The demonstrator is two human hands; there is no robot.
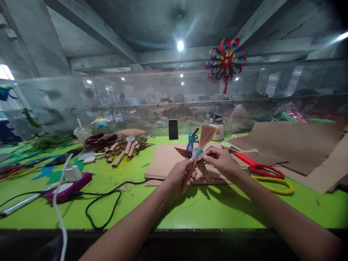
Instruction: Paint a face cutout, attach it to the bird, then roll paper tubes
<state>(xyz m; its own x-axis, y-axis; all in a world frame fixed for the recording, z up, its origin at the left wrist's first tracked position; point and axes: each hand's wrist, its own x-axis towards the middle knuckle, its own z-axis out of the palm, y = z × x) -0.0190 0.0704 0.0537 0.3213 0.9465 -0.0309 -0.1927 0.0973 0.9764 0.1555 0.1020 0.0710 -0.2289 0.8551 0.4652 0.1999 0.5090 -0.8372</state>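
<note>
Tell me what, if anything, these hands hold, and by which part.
The left hand holds a pleated brown paper craft by its handle, thumb at the round disc. The right hand is at the disc's right edge; whether it pinches is unclear.

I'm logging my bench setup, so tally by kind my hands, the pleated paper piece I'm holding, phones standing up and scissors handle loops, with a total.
Hands: 2 (left hand, right hand)
Pleated paper piece: 1
Phone: 1
Scissors handle loops: 2 (red loop, yellow loop)
Total: 6
</note>
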